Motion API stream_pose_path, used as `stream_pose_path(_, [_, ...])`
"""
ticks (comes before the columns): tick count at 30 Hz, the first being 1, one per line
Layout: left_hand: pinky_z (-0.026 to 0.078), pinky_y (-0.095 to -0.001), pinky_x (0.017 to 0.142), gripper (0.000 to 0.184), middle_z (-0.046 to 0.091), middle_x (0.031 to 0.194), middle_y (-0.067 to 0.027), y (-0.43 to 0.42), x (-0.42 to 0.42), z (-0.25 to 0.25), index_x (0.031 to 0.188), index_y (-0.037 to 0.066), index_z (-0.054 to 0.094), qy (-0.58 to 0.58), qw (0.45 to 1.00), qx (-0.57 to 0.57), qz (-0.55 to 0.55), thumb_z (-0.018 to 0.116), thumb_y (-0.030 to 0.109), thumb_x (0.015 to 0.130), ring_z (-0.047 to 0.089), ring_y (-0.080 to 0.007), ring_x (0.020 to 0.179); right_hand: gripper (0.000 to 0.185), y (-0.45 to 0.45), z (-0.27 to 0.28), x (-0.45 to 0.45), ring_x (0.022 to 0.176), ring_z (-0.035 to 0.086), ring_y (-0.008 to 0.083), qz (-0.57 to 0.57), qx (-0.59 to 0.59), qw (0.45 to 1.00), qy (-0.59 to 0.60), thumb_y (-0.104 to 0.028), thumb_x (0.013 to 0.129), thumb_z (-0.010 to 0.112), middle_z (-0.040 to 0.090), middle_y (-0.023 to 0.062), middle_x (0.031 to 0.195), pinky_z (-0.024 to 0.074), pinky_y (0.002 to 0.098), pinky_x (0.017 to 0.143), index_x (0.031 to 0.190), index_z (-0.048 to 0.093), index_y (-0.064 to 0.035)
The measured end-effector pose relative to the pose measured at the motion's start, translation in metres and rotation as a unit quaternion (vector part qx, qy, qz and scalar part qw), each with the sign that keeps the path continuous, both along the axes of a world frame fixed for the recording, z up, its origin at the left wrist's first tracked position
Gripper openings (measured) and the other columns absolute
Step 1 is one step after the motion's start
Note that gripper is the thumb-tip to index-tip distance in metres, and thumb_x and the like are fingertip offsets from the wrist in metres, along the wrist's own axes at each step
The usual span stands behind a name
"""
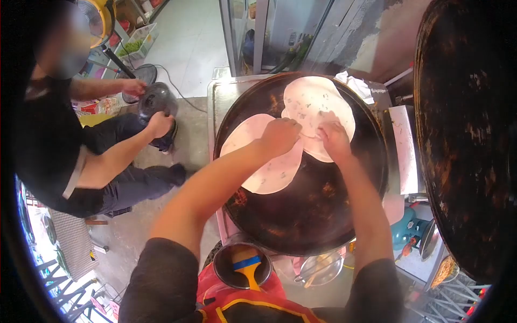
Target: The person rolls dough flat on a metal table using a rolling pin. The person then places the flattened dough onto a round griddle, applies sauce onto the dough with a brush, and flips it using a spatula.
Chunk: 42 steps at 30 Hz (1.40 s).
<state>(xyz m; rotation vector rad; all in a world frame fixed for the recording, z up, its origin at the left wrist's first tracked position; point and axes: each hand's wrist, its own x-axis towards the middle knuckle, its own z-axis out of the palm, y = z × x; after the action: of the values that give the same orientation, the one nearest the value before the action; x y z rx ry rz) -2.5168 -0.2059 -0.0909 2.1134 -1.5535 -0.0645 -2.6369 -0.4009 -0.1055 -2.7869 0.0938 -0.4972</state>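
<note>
Two thin, pale flatbreads of raw-looking dough with dark flecks lie on a wide, dark round griddle (318,215). The left flatbread (264,175) reaches the griddle's left side. The far right flatbread (309,99) shows a doubled edge, perhaps from a second layer beneath it. My left hand (281,135) is closed at the place where the two flatbreads meet, its fingertips on the dough edge. Close beside it, my right hand (334,139) pinches the near edge of the far right flatbread. Exactly which layer each hand grips is partly hidden by the fingers.
A pot (226,269) with a yellow-handled brush (249,272) stands at the griddle's near side, beside a clear bowl (322,269). A large dark round lid (463,134) rises at right. At left, another person (59,145) holds a dark round object (156,102).
</note>
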Motion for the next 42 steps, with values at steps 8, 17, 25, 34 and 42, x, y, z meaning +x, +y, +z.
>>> stream_pose_path(8, [0.049, -0.0398, 0.082, 0.021, 0.064, 0.098, -0.0097, -0.025, 0.004, -0.015, 0.097, 0.007, 0.062, -0.006, 0.999, -0.015, 0.046, 0.061, 0.013, 0.077, 0.059, -0.0287, 0.098, 0.011, 0.003, 0.006, 0.005, 0.103, 0.055, 0.034, 0.065, -0.01, 0.998, -0.019, -0.008, 0.079, 0.063, 0.062, 0.0125, 0.098, 0.0418, 0.0427, 0.093, 0.089, 0.058, -0.0049])
stream_pose_path(17, [0.048, -0.0352, 0.088, 0.017, 0.064, 0.101, -0.007, -0.053, 0.038, -0.028, 0.092, 0.012, 0.067, -0.029, 0.999, 0.013, 0.02, 0.061, 0.011, 0.076, 0.058, -0.0249, 0.105, 0.018, 0.02, 0.028, 0.012, 0.103, 0.057, 0.0305, -0.022, 0.123, 0.992, 0.016, -0.009, 0.076, 0.068, 0.064, 0.0117, 0.099, 0.0433, 0.0393, 0.091, 0.091, 0.059, -0.0038])
stream_pose_path(25, [0.047, -0.0361, 0.092, 0.028, 0.064, 0.113, -0.0079, -0.031, 0.038, -0.026, 0.105, 0.015, 0.067, -0.045, 0.994, -0.098, -0.014, 0.06, 0.012, 0.079, 0.057, -0.0274, 0.112, 0.013, 0.015, 0.011, 0.02, 0.094, 0.059, 0.0321, -0.078, 0.131, 0.988, 0.03, -0.006, 0.081, 0.062, 0.064, 0.0128, 0.094, 0.0455, 0.0421, 0.086, 0.093, 0.058, -0.0029])
stream_pose_path(34, [0.05, -0.0419, 0.076, 0.016, 0.067, 0.096, -0.008, -0.064, 0.056, 0.01, 0.098, 0.015, 0.066, 0.017, 0.995, 0.077, 0.066, 0.059, 0.022, 0.085, 0.063, -0.0289, 0.091, 0.029, 0.012, 0.021, 0.031, 0.092, 0.065, 0.0237, -0.106, 0.259, 0.957, -0.072, -0.007, 0.083, 0.064, 0.067, 0.0151, 0.099, 0.0494, 0.0327, 0.08, 0.111, 0.059, -0.0029])
stream_pose_path(42, [0.05, -0.0393, 0.08, 0.015, 0.066, 0.096, -0.0078, -0.057, 0.048, -0.009, 0.097, 0.015, 0.065, -0.01, 0.992, -0.116, 0.049, 0.057, 0.016, 0.084, 0.062, -0.0283, 0.093, 0.027, -0.007, 0.053, 0.008, 0.089, 0.067, 0.0265, -0.103, 0.265, 0.957, 0.057, -0.003, 0.088, 0.052, 0.067, 0.019, 0.098, 0.0495, 0.0309, 0.077, 0.112, 0.064, -0.0041])
